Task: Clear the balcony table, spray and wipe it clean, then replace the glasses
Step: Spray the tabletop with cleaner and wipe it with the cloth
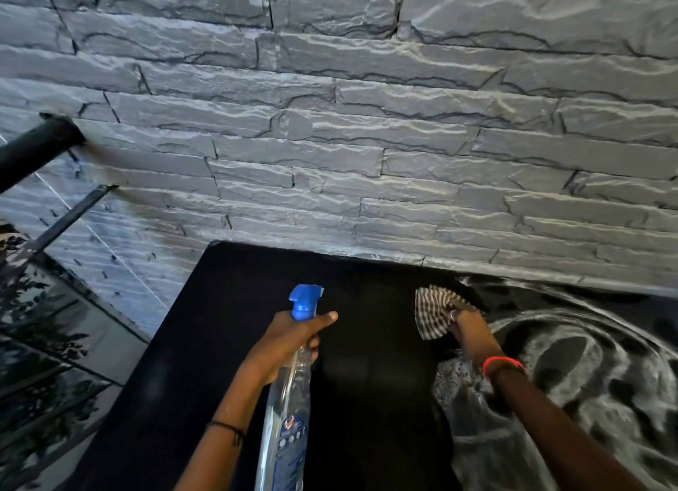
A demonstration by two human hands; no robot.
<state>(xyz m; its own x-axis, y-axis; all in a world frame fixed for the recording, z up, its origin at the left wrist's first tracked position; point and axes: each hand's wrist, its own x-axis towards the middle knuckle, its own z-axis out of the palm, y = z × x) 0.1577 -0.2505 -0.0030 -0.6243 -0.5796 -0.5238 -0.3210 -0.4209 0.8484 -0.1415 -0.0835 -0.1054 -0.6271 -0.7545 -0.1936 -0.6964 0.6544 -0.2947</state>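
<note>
A person's left hand is clamped around the neck of a clear plastic spray bottle with a blue trigger head, held above the black balcony table, seemingly ready for another squirt. The right hand presses a bunched checked cloth onto streaky cleaner residue. No glasses are visible. Behind stands a grey stone-clad wall.
</note>
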